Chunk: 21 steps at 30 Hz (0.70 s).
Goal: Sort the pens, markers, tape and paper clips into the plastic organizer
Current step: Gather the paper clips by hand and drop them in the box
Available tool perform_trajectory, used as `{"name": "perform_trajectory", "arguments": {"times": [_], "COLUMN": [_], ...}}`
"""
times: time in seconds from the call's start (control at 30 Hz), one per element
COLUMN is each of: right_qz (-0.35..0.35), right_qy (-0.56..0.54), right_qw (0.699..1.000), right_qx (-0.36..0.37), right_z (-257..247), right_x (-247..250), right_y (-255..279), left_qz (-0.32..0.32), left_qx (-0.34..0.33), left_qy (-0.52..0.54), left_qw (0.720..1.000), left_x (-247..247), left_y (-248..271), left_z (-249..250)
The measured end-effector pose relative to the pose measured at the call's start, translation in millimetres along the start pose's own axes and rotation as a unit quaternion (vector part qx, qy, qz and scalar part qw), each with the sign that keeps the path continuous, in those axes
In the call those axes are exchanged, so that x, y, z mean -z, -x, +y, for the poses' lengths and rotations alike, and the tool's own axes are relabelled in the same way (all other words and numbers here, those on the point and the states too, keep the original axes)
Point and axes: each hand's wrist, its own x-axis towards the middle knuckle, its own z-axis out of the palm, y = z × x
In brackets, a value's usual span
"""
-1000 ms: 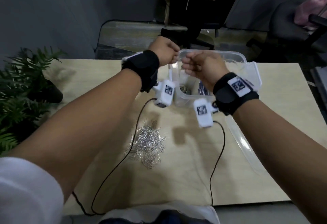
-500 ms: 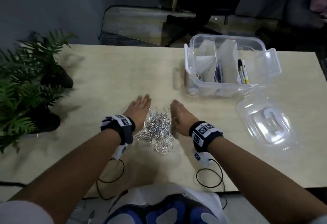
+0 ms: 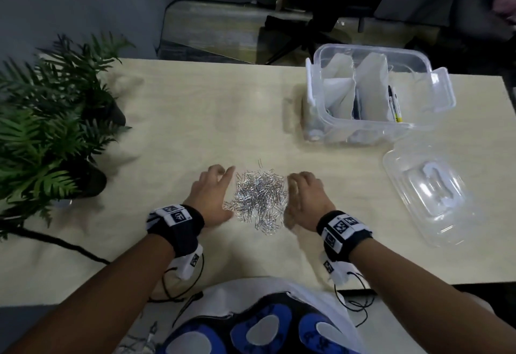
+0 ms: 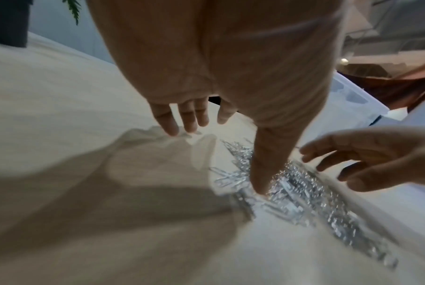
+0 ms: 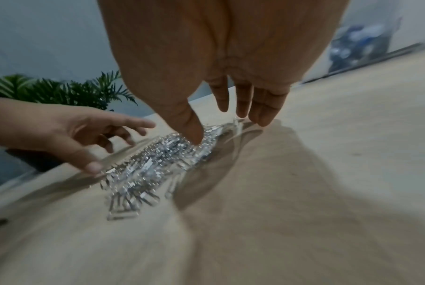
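Half a second ago both hands lay flat with straight fingers pressed close against the sides of the paper clips (image 3: pixel 258 200); now the left hand (image 3: pixel 210 197) and right hand (image 3: pixel 303 200) have drawn slightly apart from the heap and their fingers have loosened into a relaxed, spread curve, holding nothing. The left thumb tip touches the heap's near-left side in the left wrist view, and the right thumb tip dips into its right side in the right wrist view. The heap itself looks much the same, though the head camera has shifted.

The paper clips lie in a loose pile on the bench (image 3: pixel 195 119), toward the middle of its near edge. The pile's long axis runs from the near edge toward the far edge; single clips point every way.

The plastic organizer (image 3: pixel 329 119) stands at the far right corner, open, a pen (image 3: pixel 394 102) lying in its right compartment, pointing near to far. Its clear lid (image 3: pixel 430 194) rests by the right edge.
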Motion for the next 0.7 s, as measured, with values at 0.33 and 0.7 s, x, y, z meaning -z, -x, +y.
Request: {"name": "perform_trajectory", "arguments": {"times": [0.33, 0.7], "right_qz": [-0.034, -0.013], "right_qy": [-0.029, 0.005], "right_qw": [0.999, 1.000], "right_qx": [-0.016, -0.014], "right_z": [-29.5, -25.1], "right_x": [-21.0, -14.8], "right_y": [2.7, -9.6], "left_qz": [0.010, 0.036], "left_qx": [0.012, 0.070], "left_qy": [0.087, 0.055], "left_qw": [0.996, 0.995], "left_x": [-14.3, -9.8], "left_y": [-9.0, 7.9], "left_z": [30.8, 20.1]}}
